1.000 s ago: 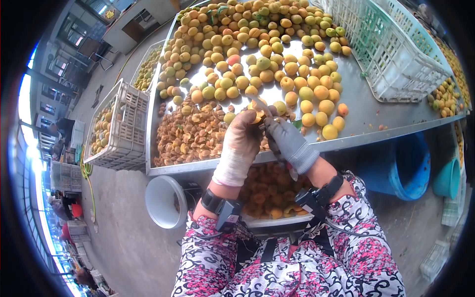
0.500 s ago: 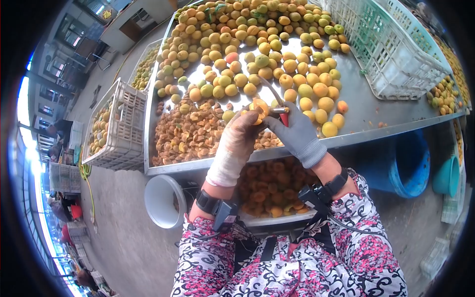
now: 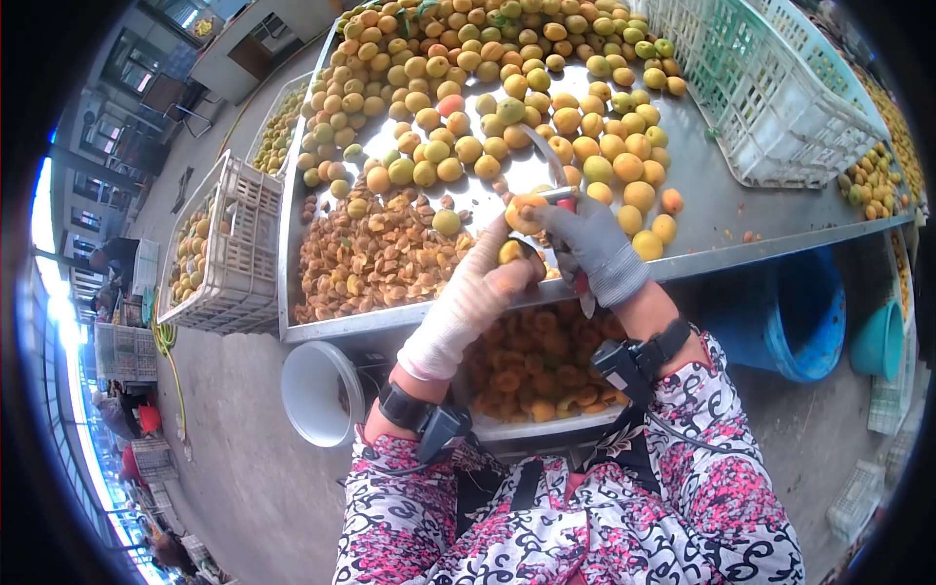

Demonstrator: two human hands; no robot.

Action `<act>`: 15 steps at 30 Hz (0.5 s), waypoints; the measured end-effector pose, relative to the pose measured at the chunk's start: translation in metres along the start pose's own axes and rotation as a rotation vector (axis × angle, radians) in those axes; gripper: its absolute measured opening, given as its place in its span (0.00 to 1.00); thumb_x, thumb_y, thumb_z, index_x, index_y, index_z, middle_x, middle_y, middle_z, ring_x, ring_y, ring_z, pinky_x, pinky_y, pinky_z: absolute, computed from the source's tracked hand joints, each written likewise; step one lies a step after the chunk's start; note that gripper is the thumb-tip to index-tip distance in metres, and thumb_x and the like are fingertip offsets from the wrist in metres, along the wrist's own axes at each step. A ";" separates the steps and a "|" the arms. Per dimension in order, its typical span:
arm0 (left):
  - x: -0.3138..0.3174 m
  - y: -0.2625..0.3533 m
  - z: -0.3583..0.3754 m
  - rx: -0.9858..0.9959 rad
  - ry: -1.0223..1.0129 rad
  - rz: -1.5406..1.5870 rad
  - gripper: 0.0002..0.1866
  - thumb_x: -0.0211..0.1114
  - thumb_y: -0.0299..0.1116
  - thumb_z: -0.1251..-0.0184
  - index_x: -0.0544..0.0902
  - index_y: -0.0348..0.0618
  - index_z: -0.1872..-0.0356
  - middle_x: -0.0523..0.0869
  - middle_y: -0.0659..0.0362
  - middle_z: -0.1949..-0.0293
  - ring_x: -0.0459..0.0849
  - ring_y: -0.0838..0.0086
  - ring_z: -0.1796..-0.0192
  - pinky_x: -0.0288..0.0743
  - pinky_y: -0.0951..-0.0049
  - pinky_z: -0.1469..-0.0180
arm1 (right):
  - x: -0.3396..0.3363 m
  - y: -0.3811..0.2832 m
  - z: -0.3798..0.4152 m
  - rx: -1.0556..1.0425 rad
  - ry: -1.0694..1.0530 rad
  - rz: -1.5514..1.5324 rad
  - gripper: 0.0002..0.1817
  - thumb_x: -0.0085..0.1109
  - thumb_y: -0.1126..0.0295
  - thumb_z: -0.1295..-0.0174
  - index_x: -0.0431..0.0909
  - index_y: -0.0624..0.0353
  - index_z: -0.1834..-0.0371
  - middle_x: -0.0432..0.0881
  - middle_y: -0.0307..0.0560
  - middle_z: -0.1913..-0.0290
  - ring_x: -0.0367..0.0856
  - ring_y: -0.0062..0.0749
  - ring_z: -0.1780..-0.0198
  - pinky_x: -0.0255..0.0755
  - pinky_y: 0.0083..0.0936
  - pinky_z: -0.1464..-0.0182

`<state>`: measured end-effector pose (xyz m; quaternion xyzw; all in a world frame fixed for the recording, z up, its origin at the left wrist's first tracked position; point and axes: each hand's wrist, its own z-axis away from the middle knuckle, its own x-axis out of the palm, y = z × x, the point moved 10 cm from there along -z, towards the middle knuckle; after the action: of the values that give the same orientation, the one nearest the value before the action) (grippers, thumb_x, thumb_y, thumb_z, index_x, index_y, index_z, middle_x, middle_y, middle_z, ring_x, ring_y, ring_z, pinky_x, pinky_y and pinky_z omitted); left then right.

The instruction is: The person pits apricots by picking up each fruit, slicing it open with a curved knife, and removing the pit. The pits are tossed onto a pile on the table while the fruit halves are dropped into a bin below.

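Observation:
My left hand (image 3: 478,288), in a pale wrap or glove, has its fingers closed round a cut apricot half (image 3: 511,253). A second apricot half (image 3: 526,214), brownish in its middle, sits between the fingertips of both hands. My right hand (image 3: 597,246), in a grey glove, is closed on a curved knife (image 3: 546,159) with a red handle; its blade points away over the table. Beyond the hands lie many whole apricots (image 3: 468,149). Brown apricot pits (image 3: 370,258) are heaped to the left of my left hand, by the table's near edge.
The metal table (image 3: 697,219) has a raised rim. A white crate (image 3: 770,107) stands on its right. Below are a container of apricot halves (image 3: 541,366), a white bucket (image 3: 317,400) and a blue barrel (image 3: 804,322). Another crate (image 3: 229,253) of apricots stands left.
The two apricot halves are now apart, one lower in my left hand and one at the fingertips. My left hand has dropped slightly; the knife blade has shifted a little to the right.

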<state>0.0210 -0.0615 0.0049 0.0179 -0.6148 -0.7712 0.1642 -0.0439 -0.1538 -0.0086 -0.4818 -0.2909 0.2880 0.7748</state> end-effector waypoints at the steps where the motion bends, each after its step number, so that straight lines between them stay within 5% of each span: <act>1: 0.001 0.001 0.003 -0.001 -0.001 0.000 0.33 0.58 0.31 0.39 0.61 0.45 0.30 0.78 0.59 0.52 0.78 0.73 0.53 0.71 0.74 0.47 | -0.003 -0.001 -0.004 -0.031 0.010 -0.037 0.21 0.66 0.58 0.47 0.79 0.64 0.57 0.77 0.37 0.74 0.73 0.17 0.74 0.67 0.16 0.73; 5: 0.021 0.000 0.018 -0.129 -0.255 -0.449 0.34 0.64 0.33 0.40 0.64 0.43 0.32 0.79 0.59 0.51 0.76 0.74 0.48 0.68 0.72 0.41 | -0.014 -0.008 -0.007 -0.100 0.054 -0.002 0.20 0.64 0.60 0.47 0.80 0.65 0.58 0.75 0.36 0.76 0.70 0.15 0.77 0.64 0.15 0.77; 7: 0.020 0.009 0.019 0.063 -0.244 -0.681 0.36 0.65 0.36 0.40 0.63 0.40 0.32 0.78 0.54 0.49 0.75 0.74 0.46 0.69 0.74 0.44 | -0.015 -0.007 -0.006 -0.110 0.060 0.011 0.20 0.64 0.59 0.47 0.80 0.65 0.58 0.76 0.36 0.76 0.71 0.16 0.76 0.65 0.15 0.76; 8: 0.009 0.010 0.020 0.010 -0.158 -0.321 0.36 0.68 0.39 0.41 0.64 0.39 0.33 0.77 0.53 0.45 0.75 0.72 0.44 0.69 0.73 0.42 | -0.015 -0.007 -0.005 -0.121 0.063 0.025 0.20 0.64 0.59 0.46 0.80 0.65 0.58 0.76 0.36 0.75 0.71 0.16 0.76 0.65 0.15 0.75; 11: -0.016 0.021 0.002 0.094 0.060 0.061 0.27 0.61 0.41 0.33 0.70 0.39 0.37 0.78 0.55 0.47 0.77 0.71 0.45 0.74 0.72 0.46 | -0.002 0.001 -0.001 0.014 -0.050 0.064 0.21 0.64 0.59 0.46 0.80 0.66 0.58 0.79 0.39 0.73 0.73 0.18 0.73 0.68 0.17 0.73; 15: -0.011 0.001 -0.013 0.008 0.092 0.270 0.23 0.57 0.40 0.30 0.71 0.40 0.38 0.79 0.57 0.50 0.79 0.73 0.50 0.77 0.74 0.53 | 0.007 0.003 -0.010 -0.149 -0.054 0.057 0.20 0.63 0.58 0.45 0.80 0.65 0.59 0.77 0.38 0.76 0.71 0.17 0.79 0.65 0.16 0.78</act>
<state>0.0349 -0.0705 0.0006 -0.0292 -0.6067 -0.7379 0.2943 -0.0325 -0.1540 -0.0135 -0.5384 -0.3183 0.3004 0.7201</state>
